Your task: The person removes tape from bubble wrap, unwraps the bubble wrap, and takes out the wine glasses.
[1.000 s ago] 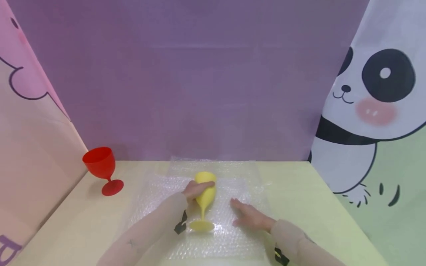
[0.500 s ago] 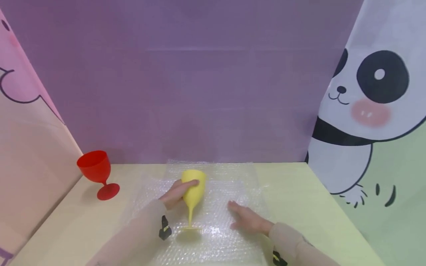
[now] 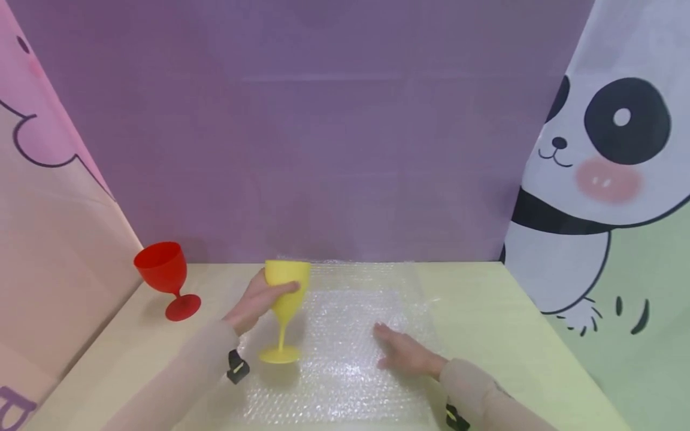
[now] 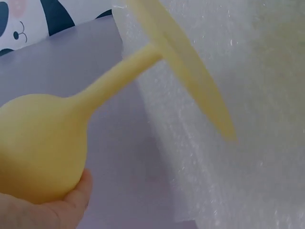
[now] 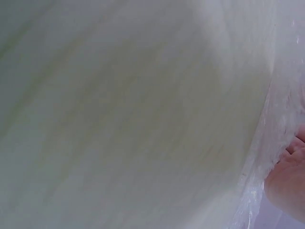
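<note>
A yellow plastic goblet [image 3: 287, 274] is held upright by my left hand [image 3: 257, 300], which grips its bowl with the thumb across the front. Its stem and round foot hang free above the bubble wrap [image 3: 345, 377], with a shadow under the foot. In the left wrist view, the goblet's stem [image 4: 119, 76] runs up to the foot, and the fingers curl under the bowl. My right hand [image 3: 406, 353] rests on the right part of the wrap, fingers extended and holding nothing. At the right edge of the right wrist view, part of that hand [image 5: 288, 186] shows beside the wrap's edge.
A red goblet [image 3: 164, 270] stands at the back left of the pale yellow table [image 3: 485, 335]. Behind is a purple backdrop [image 3: 334, 149]. Printed cloth panels, one with a panda [image 3: 609, 161], close off the sides.
My left hand has lifted the yellow goblet off the bubble wrap and carried it left, turning it more upright. My right hand has stayed in place on the wrap.
</note>
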Tool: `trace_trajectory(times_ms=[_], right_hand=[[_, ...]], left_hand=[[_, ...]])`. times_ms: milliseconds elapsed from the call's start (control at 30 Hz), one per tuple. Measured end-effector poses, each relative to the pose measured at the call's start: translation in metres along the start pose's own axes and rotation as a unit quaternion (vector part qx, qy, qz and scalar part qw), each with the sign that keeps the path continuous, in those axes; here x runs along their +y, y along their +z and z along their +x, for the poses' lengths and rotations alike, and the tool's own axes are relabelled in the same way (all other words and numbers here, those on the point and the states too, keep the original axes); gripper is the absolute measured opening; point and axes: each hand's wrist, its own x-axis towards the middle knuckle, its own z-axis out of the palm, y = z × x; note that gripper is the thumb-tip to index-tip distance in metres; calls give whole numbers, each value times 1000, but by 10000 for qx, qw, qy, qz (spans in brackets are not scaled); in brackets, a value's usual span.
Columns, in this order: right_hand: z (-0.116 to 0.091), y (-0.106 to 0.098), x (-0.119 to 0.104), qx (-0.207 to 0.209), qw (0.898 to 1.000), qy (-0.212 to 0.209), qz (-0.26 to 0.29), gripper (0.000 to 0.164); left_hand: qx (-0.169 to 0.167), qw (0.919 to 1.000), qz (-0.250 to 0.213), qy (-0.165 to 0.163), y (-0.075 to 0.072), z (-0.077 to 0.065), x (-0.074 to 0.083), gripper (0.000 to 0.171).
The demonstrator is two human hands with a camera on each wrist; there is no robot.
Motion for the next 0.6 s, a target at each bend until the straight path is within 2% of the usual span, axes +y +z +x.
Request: trace_trajectory(times_ms=[133, 300, 467, 600], right_hand=[[-1, 0, -1, -14, 10000, 30, 48, 73], [-2, 1, -1, -2, 9999, 92, 69, 74], [-2, 2, -1, 0, 9998, 133, 118, 74], [-2, 1, -2, 30, 9999, 122, 117, 74]], left_hand=[[79, 9991, 372, 168, -11, -9, 7, 67], [145, 9976, 556, 399, -26, -22, 14, 73], [494, 9947, 763, 474, -47, -38, 20, 82], [917, 9906, 911, 452, -67, -49, 20, 87]])
